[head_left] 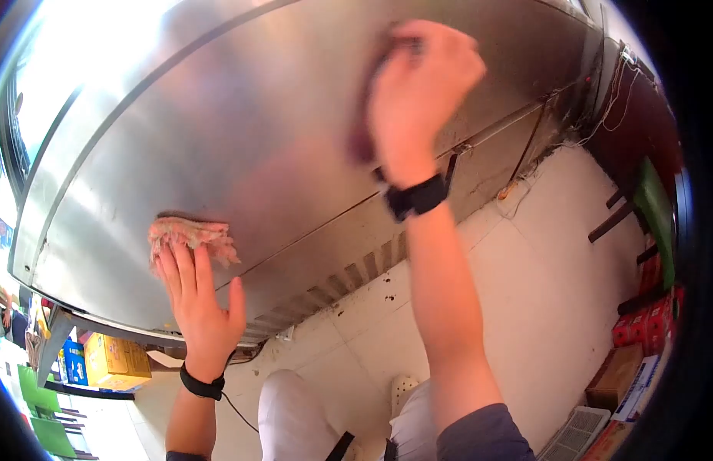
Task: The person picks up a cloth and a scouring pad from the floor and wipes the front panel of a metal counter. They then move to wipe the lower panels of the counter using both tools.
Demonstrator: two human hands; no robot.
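Note:
A large metal panel [287, 115] with a brushed, shiny surface fills the upper part of the head view. My left hand [196, 296] lies flat on a crumpled pink cloth [191, 232], pressing it to the panel at the left, fingers spread and thumb apart. Farther up and to the right, my right hand [419, 96] is bent with its fingers curled, blurred by motion. A dark, blurred thing [362, 131] shows along its left side, against the panel; its kind is hard to tell. Black bands circle both wrists.
Below the panel is a pale tiled floor [356, 330]. Yellow [118, 361] and blue boxes and green chairs [53, 436] stand at lower left. At right are a green chair [657, 219], red boxes [648, 323], a brown carton [613, 376] and loose wires [621, 96].

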